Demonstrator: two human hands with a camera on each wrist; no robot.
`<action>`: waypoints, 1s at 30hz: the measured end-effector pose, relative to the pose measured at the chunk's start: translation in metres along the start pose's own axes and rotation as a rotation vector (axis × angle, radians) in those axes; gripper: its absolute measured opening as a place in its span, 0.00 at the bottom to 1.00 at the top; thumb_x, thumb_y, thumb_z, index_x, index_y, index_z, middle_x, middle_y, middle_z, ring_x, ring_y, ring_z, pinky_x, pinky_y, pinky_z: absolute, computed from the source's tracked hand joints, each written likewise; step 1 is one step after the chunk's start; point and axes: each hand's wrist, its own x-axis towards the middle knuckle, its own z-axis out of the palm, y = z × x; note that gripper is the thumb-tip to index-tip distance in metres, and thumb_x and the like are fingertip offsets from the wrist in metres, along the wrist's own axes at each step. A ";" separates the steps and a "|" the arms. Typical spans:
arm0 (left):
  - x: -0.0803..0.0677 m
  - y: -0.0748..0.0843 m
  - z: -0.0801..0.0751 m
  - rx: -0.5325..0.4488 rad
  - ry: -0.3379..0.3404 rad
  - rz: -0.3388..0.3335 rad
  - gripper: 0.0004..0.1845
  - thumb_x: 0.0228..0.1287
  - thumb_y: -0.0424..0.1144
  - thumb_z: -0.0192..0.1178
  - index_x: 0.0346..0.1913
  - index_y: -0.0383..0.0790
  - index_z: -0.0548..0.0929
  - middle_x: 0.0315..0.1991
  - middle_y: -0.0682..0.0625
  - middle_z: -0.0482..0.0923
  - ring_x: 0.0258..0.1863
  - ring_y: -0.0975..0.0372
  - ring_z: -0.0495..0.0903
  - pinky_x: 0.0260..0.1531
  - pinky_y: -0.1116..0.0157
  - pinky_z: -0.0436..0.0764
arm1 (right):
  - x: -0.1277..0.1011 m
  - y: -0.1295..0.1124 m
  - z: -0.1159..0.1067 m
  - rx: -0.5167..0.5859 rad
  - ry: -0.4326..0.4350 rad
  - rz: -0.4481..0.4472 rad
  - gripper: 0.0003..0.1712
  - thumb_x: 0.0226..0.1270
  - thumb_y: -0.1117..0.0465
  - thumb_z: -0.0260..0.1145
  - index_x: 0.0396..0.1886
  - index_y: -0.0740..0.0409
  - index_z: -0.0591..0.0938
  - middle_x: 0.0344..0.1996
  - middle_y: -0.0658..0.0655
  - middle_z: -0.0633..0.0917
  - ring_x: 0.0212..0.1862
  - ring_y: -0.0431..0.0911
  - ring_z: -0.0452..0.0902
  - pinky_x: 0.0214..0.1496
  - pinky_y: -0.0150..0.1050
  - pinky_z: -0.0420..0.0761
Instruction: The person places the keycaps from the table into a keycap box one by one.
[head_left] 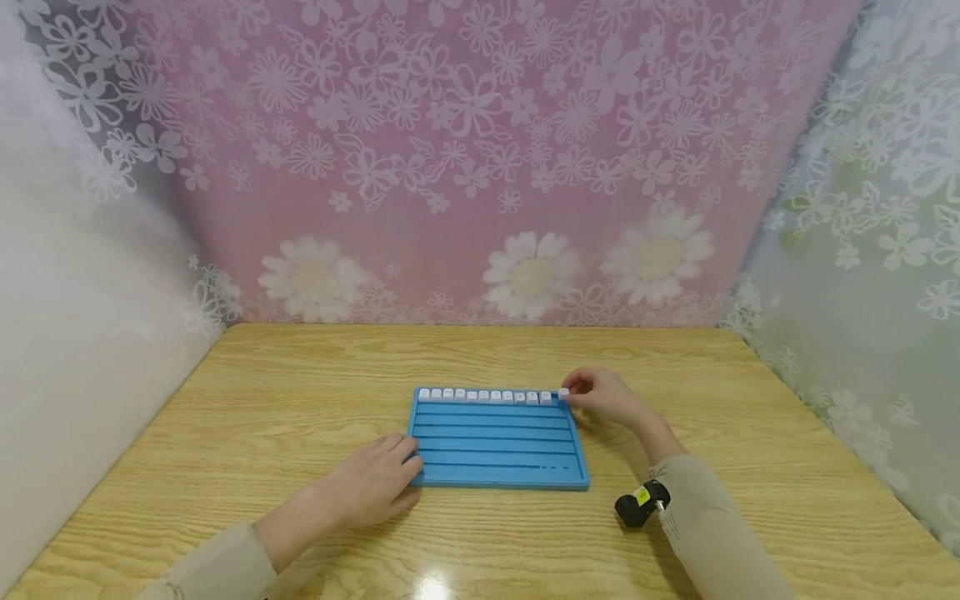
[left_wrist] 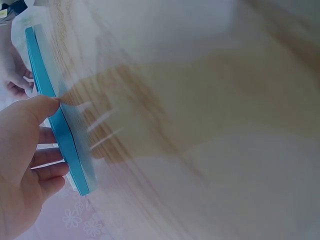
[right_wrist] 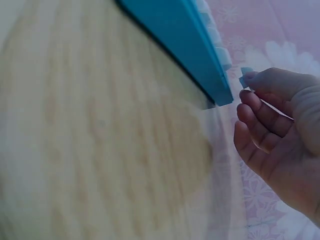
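On tabletop (head_left: 225, 400): left hand (head_left: 371, 487) flat, steadying blue tray (head_left: 498, 450) edge; right hand (head_left: 603, 396) pinches white keycap (head_left: 563, 393) ending top-slot keycap row (head_left: 483, 396).

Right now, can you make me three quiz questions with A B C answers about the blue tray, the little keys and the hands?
1. Where is the row of white keycaps on the blue tray?
A far edge
B near edge
C middle

2. What colour is the tray?
A red
B blue
C green

3. What is the right hand doing?
A lying flat
B pinching a keycap
C making a fist in the air

Answers: 1 A, the row lines the tray's far edge; 2 B, it is bright blue; 3 B, fingertips pinch a cap at the row's right end.
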 end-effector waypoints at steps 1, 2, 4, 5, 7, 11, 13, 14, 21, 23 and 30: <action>0.000 0.000 0.000 0.000 -0.001 0.002 0.16 0.62 0.49 0.58 0.40 0.39 0.76 0.44 0.47 0.71 0.43 0.58 0.70 0.48 0.61 0.73 | 0.000 0.000 0.001 -0.007 -0.001 -0.005 0.12 0.61 0.60 0.65 0.41 0.63 0.79 0.32 0.55 0.78 0.37 0.47 0.72 0.37 0.38 0.75; 0.000 0.000 0.000 -0.002 0.000 0.003 0.15 0.62 0.49 0.58 0.40 0.39 0.77 0.44 0.47 0.71 0.43 0.58 0.70 0.48 0.61 0.73 | 0.001 0.001 0.002 -0.010 -0.001 -0.003 0.12 0.61 0.61 0.65 0.41 0.63 0.79 0.33 0.55 0.79 0.37 0.47 0.72 0.37 0.37 0.75; 0.000 0.000 0.000 -0.002 -0.002 0.004 0.15 0.62 0.49 0.58 0.40 0.39 0.76 0.43 0.47 0.71 0.43 0.58 0.70 0.48 0.61 0.73 | 0.001 0.001 0.004 -0.006 -0.005 0.006 0.12 0.61 0.61 0.65 0.41 0.63 0.79 0.33 0.55 0.79 0.37 0.47 0.72 0.37 0.37 0.74; 0.000 0.000 0.000 -0.001 -0.003 0.004 0.16 0.62 0.49 0.58 0.40 0.39 0.76 0.43 0.47 0.71 0.43 0.58 0.70 0.47 0.61 0.73 | 0.001 0.000 0.004 -0.002 -0.011 0.006 0.12 0.61 0.61 0.65 0.42 0.63 0.79 0.34 0.55 0.79 0.37 0.47 0.71 0.36 0.37 0.74; 0.000 0.000 -0.001 0.000 -0.005 0.003 0.16 0.62 0.50 0.58 0.40 0.39 0.76 0.43 0.47 0.71 0.43 0.58 0.70 0.47 0.61 0.73 | 0.003 0.000 0.006 0.006 -0.022 0.002 0.12 0.61 0.61 0.65 0.42 0.63 0.79 0.34 0.56 0.79 0.37 0.47 0.71 0.35 0.37 0.74; 0.000 -0.001 -0.001 0.007 -0.008 0.005 0.16 0.62 0.50 0.58 0.41 0.39 0.76 0.44 0.47 0.71 0.43 0.57 0.70 0.48 0.61 0.73 | 0.005 -0.001 0.008 0.011 -0.038 -0.007 0.12 0.62 0.61 0.64 0.42 0.64 0.79 0.35 0.56 0.78 0.37 0.48 0.71 0.34 0.37 0.74; 0.000 -0.001 -0.001 0.007 -0.007 0.008 0.16 0.62 0.50 0.58 0.41 0.39 0.76 0.44 0.47 0.71 0.43 0.57 0.70 0.48 0.61 0.73 | 0.006 -0.001 0.009 0.011 -0.035 0.005 0.12 0.62 0.61 0.64 0.42 0.63 0.79 0.34 0.56 0.78 0.36 0.48 0.70 0.33 0.37 0.74; 0.000 -0.001 -0.001 0.008 -0.005 0.009 0.16 0.62 0.50 0.58 0.41 0.39 0.76 0.44 0.47 0.71 0.43 0.57 0.70 0.48 0.61 0.73 | 0.006 -0.001 0.009 0.008 -0.035 0.007 0.11 0.62 0.62 0.64 0.42 0.63 0.79 0.34 0.56 0.78 0.36 0.48 0.70 0.33 0.37 0.73; 0.001 -0.001 0.000 0.013 0.008 0.013 0.15 0.61 0.49 0.58 0.40 0.39 0.77 0.43 0.47 0.71 0.43 0.58 0.70 0.47 0.62 0.73 | 0.007 0.000 0.009 0.021 -0.047 0.027 0.10 0.62 0.64 0.63 0.42 0.63 0.79 0.33 0.56 0.76 0.35 0.48 0.69 0.32 0.37 0.73; 0.001 -0.001 -0.001 0.012 0.008 0.013 0.15 0.62 0.49 0.58 0.40 0.39 0.77 0.43 0.47 0.71 0.43 0.58 0.70 0.47 0.62 0.73 | 0.007 0.000 0.009 0.031 -0.057 0.033 0.10 0.62 0.64 0.63 0.42 0.64 0.78 0.32 0.56 0.76 0.34 0.48 0.69 0.31 0.38 0.73; 0.001 0.000 -0.001 0.006 -0.003 0.004 0.15 0.62 0.49 0.58 0.40 0.39 0.77 0.43 0.48 0.71 0.42 0.58 0.70 0.47 0.61 0.73 | 0.009 -0.001 0.007 0.041 -0.071 0.022 0.11 0.59 0.65 0.66 0.41 0.64 0.78 0.28 0.55 0.73 0.30 0.46 0.67 0.29 0.37 0.71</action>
